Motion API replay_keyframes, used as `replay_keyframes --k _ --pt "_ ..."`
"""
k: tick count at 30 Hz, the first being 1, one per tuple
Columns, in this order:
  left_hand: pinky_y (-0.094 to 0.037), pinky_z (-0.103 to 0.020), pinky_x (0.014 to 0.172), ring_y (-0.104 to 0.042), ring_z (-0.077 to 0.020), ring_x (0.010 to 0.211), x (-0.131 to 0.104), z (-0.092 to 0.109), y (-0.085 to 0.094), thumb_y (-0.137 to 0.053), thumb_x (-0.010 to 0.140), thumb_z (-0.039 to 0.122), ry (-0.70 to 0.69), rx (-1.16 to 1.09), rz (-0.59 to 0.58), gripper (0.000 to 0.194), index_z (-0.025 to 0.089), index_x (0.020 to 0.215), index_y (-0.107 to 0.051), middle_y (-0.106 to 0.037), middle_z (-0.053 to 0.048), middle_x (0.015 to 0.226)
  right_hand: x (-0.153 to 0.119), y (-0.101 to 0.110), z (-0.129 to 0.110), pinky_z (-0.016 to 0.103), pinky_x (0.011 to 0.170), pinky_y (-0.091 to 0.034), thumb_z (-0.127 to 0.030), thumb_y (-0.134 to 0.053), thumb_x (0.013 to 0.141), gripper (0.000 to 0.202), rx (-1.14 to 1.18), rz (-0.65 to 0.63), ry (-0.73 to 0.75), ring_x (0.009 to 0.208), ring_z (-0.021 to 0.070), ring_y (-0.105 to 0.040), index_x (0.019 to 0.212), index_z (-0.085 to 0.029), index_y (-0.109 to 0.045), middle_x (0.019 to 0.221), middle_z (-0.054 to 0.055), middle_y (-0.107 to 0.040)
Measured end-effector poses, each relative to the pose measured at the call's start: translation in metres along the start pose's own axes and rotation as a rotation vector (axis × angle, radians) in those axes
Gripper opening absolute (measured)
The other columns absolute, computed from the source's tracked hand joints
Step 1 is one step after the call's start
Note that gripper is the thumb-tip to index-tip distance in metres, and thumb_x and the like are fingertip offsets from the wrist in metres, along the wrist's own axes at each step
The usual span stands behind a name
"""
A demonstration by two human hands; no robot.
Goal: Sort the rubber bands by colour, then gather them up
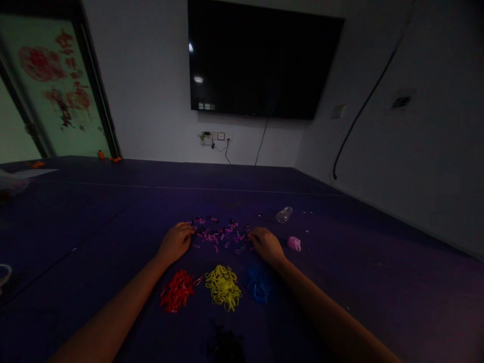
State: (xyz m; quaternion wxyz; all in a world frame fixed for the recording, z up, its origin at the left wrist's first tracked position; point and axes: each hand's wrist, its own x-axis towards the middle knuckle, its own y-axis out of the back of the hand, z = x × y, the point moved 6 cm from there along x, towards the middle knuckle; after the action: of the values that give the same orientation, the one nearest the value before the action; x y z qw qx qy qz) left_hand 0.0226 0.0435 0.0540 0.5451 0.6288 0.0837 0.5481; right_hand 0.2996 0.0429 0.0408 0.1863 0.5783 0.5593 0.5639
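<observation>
Small pink, purple and dark bands [214, 234] lie scattered on the purple surface between my hands. My left hand [177, 242] rests at their left edge, fingers curled together at the bands; whatever it may hold is too small to tell. At the right edge my right hand [266, 244] has its fingertips down by a few bands, its grip unclear in the dim light. Nearer to me are a red pile of bands [177, 291], a yellow pile [223, 287] and a blue pile [258, 284]. A black pile [227, 345] sits at the bottom edge.
A clear plastic piece [284, 215] and a pink crumpled item [294, 244] lie right of my right hand. Small orange objects [115, 160] stand at the far left edge. A white ring-shaped item [4, 275] is at the left border. A wall with a screen [264, 60] rises behind.
</observation>
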Motion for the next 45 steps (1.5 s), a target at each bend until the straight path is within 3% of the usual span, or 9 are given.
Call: replay_keyframes --k 9,14,19,27,39,45 --pt "-0.044 -0.040 0.093 -0.053 -0.0225 0.110 -0.003 -0.009 -0.014 -0.039 0.082 0.009 0.000 0.096 -0.101 0.039 0.020 0.110 -0.063 -0.064 -0.006 0.115 0.000 0.001 -0.001 0.026 0.074 -0.042 -0.026 -0.041 0.090 0.025 -0.005 0.017 0.004 0.084 0.0171 -0.059 0.084 -0.020 -0.064 0.089 0.006 -0.065" --pt "-0.045 -0.046 0.087 -0.051 -0.0274 0.112 -0.006 -0.017 -0.015 -0.041 0.087 0.021 0.109 0.179 -0.088 0.031 0.022 0.108 -0.063 -0.062 -0.008 0.117 -0.001 0.003 -0.004 0.026 0.073 -0.041 -0.026 -0.040 0.090 0.024 -0.015 0.002 0.004 0.084 0.0171 -0.058 0.083 -0.020 -0.063 0.087 0.005 -0.065" --pt "-0.044 -0.045 0.087 -0.050 -0.0283 0.112 -0.007 -0.018 -0.014 -0.043 0.087 0.024 0.136 0.213 -0.069 0.028 0.023 0.106 -0.063 -0.064 -0.008 0.112 -0.002 0.004 -0.004 0.026 0.071 -0.041 -0.027 -0.039 0.090 0.025 -0.022 0.008 -0.010 0.082 0.0168 -0.058 0.080 -0.019 -0.061 0.085 0.005 -0.064" --pt "-0.042 -0.041 0.094 -0.053 -0.0246 0.107 -0.001 -0.011 -0.010 -0.043 0.082 0.013 0.096 0.124 -0.065 0.031 0.017 0.108 -0.060 -0.063 -0.009 0.110 -0.001 0.003 -0.003 0.025 0.074 -0.041 -0.026 -0.039 0.090 0.024 0.013 0.011 -0.019 0.082 0.0163 -0.058 0.084 -0.019 -0.061 0.087 0.005 -0.064" --pt "-0.048 -0.037 0.080 -0.058 -0.0226 0.087 0.001 -0.005 0.000 -0.046 0.078 0.011 0.078 0.080 -0.009 0.020 0.017 0.082 -0.065 -0.066 -0.007 0.086 -0.002 0.005 -0.006 0.026 0.076 -0.042 -0.017 -0.044 0.084 0.020 0.076 0.011 -0.002 0.087 0.0165 -0.059 0.090 -0.020 -0.063 0.093 0.005 -0.066" --pt "-0.043 -0.037 0.091 -0.054 -0.0217 0.103 -0.001 -0.004 -0.007 -0.042 0.081 0.008 0.016 0.050 -0.074 0.033 0.017 0.103 -0.064 -0.065 -0.006 0.107 -0.002 0.005 -0.005 0.027 0.075 -0.042 -0.023 -0.044 0.086 0.021 0.058 0.009 -0.015 0.086 0.0170 -0.059 0.091 -0.020 -0.064 0.095 0.005 -0.065"
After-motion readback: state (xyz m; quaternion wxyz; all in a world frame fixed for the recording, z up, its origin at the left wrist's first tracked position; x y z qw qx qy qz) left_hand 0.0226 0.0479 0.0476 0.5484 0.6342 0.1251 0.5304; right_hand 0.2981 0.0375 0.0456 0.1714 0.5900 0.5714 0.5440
